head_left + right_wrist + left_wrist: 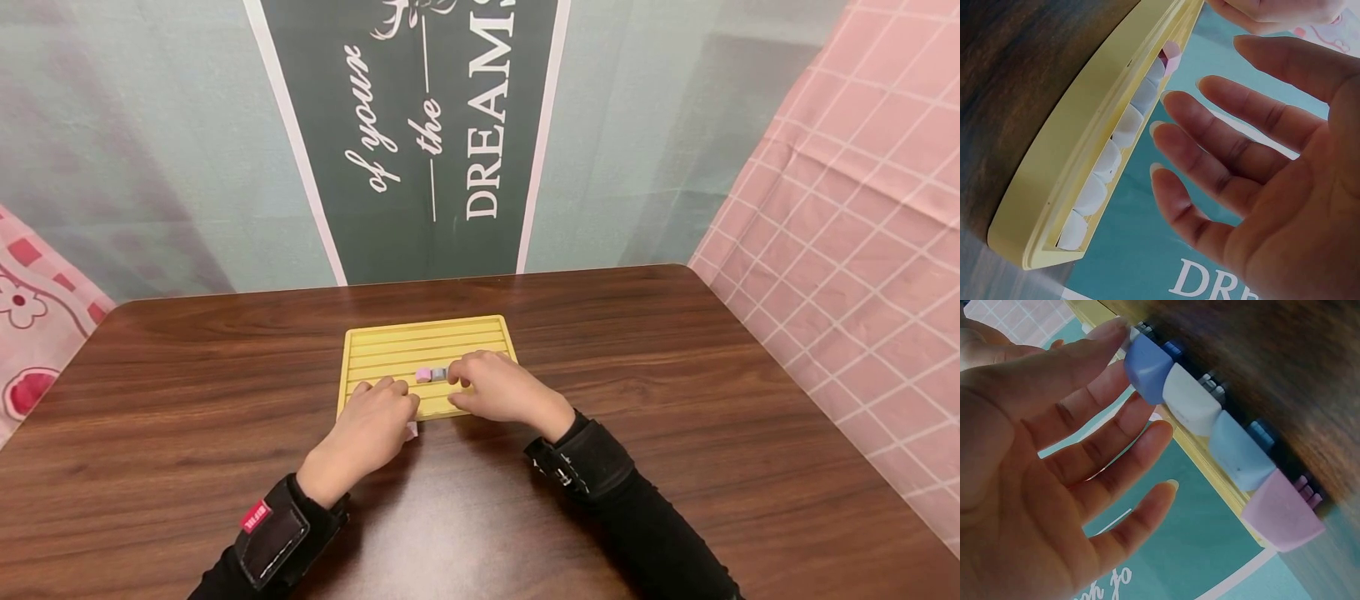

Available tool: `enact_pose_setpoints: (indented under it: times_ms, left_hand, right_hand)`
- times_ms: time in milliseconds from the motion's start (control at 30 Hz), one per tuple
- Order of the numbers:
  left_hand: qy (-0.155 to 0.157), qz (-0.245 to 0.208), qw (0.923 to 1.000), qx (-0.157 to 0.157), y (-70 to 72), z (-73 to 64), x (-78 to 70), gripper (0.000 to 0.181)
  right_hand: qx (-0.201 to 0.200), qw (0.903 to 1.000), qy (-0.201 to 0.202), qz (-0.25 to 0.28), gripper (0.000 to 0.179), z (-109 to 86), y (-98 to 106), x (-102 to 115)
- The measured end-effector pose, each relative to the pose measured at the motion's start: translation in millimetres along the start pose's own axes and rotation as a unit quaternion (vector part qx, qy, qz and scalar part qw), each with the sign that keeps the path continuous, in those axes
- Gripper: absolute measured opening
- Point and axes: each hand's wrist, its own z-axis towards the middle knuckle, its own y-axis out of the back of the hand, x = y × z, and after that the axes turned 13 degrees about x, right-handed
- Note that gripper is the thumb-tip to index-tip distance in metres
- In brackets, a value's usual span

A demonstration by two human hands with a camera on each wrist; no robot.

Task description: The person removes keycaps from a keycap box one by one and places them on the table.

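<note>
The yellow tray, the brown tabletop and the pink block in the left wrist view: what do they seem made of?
Yellow tray: probably matte plastic, as the colour is even and the rim smooth.
Brown tabletop: wood or wood-look laminate, semi-gloss, with streaked grain and a soft reflection.
Pink block: likely satin moulded plastic, smooth with rounded edges.

In the head view, the left fingers (403, 403) hide the front blocks (1191, 400) beside the tray (427, 337), except part of one. The right fingers (461, 368) cover the right end of the tray's own row (424, 375). The top edge crops the lettering (487, 108). Left wrist view: worktop (1297, 369) blurred; finger contact indeterminate.
</note>
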Motion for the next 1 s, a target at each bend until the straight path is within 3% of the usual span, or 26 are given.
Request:
enact_pose_setpoints:
  times_ms: [400, 1000]
  left_hand:
    - [0.006, -0.013, 0.9993, 0.034, 7.3, -0.6, 3.3, 0.026]
    - [0.001, 0.007, 0.9999, 0.010, 0.8, 0.3, 2.0, 0.022]
  right_hand:
    - [-0.003, 1.0000, 0.001, -0.002, 0.014, 0.1, -0.2, -0.5]
    - [-0.008, 0.9996, 0.014, -0.024, 0.008, 1.9, -2.8, -0.8]
